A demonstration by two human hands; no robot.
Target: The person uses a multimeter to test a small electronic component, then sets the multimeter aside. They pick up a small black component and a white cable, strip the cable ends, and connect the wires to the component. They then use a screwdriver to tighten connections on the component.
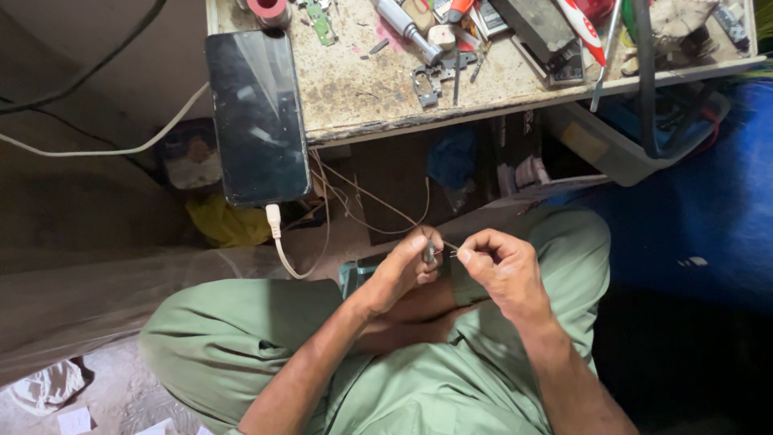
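My left hand [403, 270] pinches a small metal part [430, 254] over my lap, above green trousers. A thin copper-coloured wire [378, 201] runs from that part up toward the workbench. My right hand [503, 270] is close beside it, its fingertips pinched on the fine end of the wire [452, 250] right next to the metal part. Both hands nearly touch. What the small part is exactly cannot be made out.
A worn workbench [362, 89] stands ahead with scattered tools, a metal bracket [427, 80] and a tape roll [268, 10]. A black phone [258, 113] overhangs its edge, with a white cable [278, 234] plugged in. A plastic bin [612, 145] sits below right.
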